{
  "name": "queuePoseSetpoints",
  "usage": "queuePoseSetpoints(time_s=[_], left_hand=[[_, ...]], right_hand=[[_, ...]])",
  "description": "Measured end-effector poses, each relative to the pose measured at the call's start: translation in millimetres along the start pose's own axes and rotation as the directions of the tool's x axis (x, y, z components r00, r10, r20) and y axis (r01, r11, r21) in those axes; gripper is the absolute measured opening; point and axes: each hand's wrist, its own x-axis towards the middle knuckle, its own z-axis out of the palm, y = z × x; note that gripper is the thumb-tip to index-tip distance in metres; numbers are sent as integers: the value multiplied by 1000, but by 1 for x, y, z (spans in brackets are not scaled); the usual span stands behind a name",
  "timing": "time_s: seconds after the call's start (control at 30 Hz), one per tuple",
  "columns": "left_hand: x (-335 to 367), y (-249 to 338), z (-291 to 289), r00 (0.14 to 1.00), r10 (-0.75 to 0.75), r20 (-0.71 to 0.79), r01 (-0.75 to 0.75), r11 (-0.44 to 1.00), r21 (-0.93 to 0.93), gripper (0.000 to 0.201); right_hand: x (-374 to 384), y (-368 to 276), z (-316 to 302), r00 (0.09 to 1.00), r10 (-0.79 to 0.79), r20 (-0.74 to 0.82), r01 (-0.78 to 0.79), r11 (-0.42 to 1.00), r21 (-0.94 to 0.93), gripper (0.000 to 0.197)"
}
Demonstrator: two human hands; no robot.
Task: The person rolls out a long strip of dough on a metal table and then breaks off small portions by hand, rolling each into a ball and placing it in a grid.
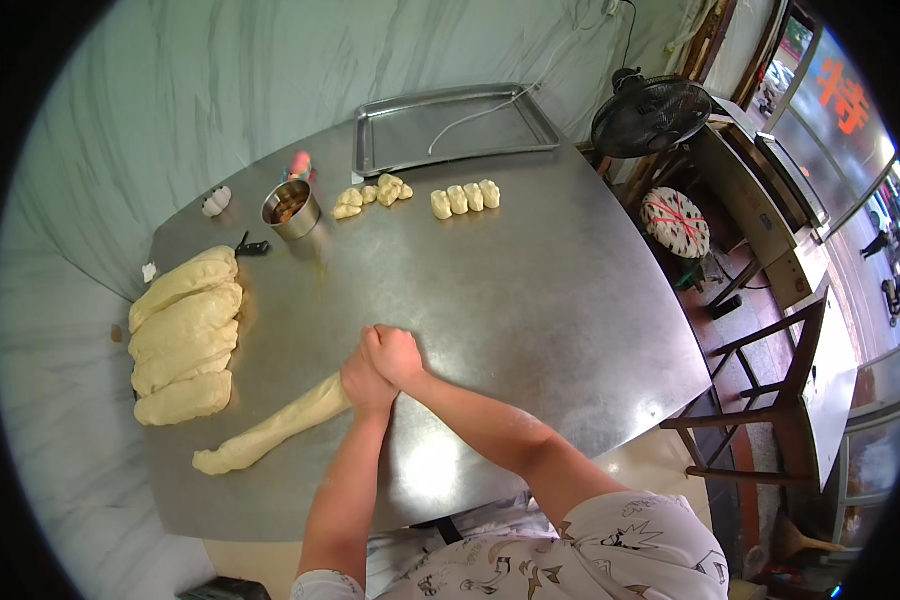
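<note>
A long rope of pale dough (pixel 280 427) lies slantwise on the steel table, its thin end toward the near left. At its other end my left hand (pixel 366 382) is closed and bears down on the dough. My right hand (pixel 396 356) is closed too, clasped against the left one at the knuckles. Both sets of fingers are partly hidden, and whatever dough is under them cannot be seen. Several thick dough slabs (pixel 188 335) rest side by side at the table's left.
Behind are a knife (pixel 254 248), a metal pot (pixel 292 210) with brown contents, small dough lumps (pixel 372 196), a row of dough pieces (pixel 466 199) and a steel tray (pixel 450 163). A black fan (pixel 652 117) and a wooden chair (pixel 770 410) stand beyond the table's right edge.
</note>
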Motion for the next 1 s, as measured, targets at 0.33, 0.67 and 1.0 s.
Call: queuePoseSetpoints(time_s=[0.33, 0.67, 1.0], left_hand=[[29, 13, -5, 917, -169, 361, 134, 984, 121, 29], [50, -4, -12, 747, -351, 564, 447, 894, -36, 46], [-12, -28, -40, 943, -3, 333, -80, 968, 236, 86]], right_hand=[[28, 6, -2, 999, 47, -5, -46, 961, -272, 36], [-14, -35, -107, 659, -672, 338, 599, 740, 305, 31], [243, 94, -302, 952, -134, -275, 104, 987, -119, 48]])
